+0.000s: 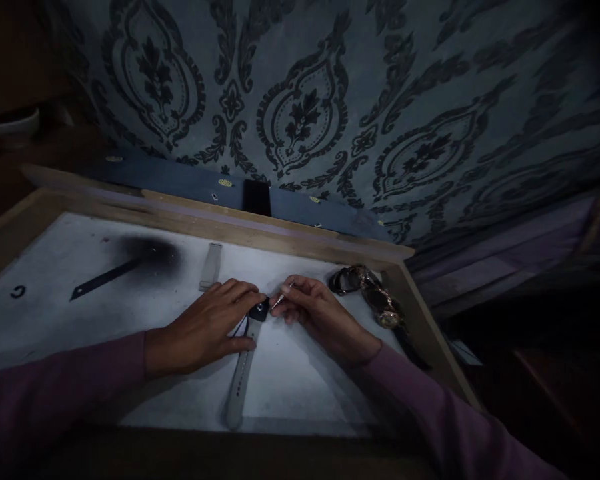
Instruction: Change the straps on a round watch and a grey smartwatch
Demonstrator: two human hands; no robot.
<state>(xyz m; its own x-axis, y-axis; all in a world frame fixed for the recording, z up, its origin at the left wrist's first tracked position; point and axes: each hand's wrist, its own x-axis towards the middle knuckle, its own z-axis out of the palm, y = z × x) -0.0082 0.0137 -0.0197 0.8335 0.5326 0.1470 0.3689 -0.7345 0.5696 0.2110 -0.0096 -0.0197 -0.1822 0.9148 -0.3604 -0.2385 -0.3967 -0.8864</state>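
A dark smartwatch case (259, 309) lies near the middle of the white tray bottom, face down or tilted; I cannot tell which. Its grey perforated strap (239, 387) runs from it toward me. My left hand (207, 325) grips the watch, fingertips at the top of the case and thumb across the strap. Just right of the case, my right hand (313, 310) pinches a thin silvery metal tool (282, 297) whose tip points down toward the case edge. The tool's exact kind is too small to tell. Behind my left hand lies a separate grey strap piece (211, 267).
Several wristwatches (377, 297) lie bunched at the right inside the wooden tray rim (220, 223). At left are a flat dark strip (105, 279) beside a black smudge and a small black C-shaped piece (17, 291). A phone (257, 197) rests beyond the back rim.
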